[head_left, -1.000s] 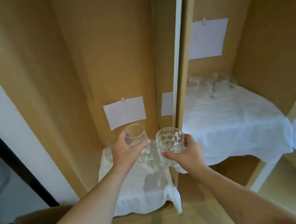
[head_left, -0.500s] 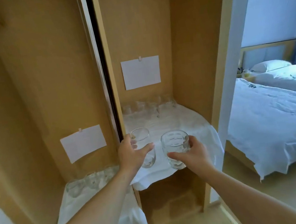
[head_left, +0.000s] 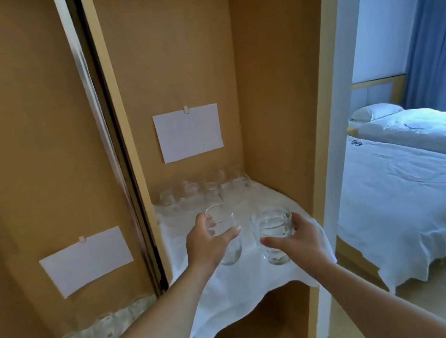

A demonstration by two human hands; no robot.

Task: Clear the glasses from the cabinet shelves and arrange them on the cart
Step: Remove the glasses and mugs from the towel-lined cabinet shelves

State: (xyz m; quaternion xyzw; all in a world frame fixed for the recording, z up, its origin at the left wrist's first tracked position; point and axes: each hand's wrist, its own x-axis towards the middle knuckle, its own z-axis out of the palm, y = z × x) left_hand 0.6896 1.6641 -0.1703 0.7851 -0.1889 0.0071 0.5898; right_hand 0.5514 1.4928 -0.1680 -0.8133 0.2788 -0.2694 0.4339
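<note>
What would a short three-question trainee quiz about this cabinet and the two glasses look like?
1. True or false: each hand grips a glass.
2. Which glass has a patterned wall? A the one in the left hand, B the one in the right hand.
3. Fill in: a sheet of ____ hangs on the back wall of each compartment.

Key:
1. True. The left hand grips the smooth glass and the right hand grips the patterned glass, over the white cloth of the right-side shelf.
2. B.
3. Paper; the other sheet is on the left.
</note>
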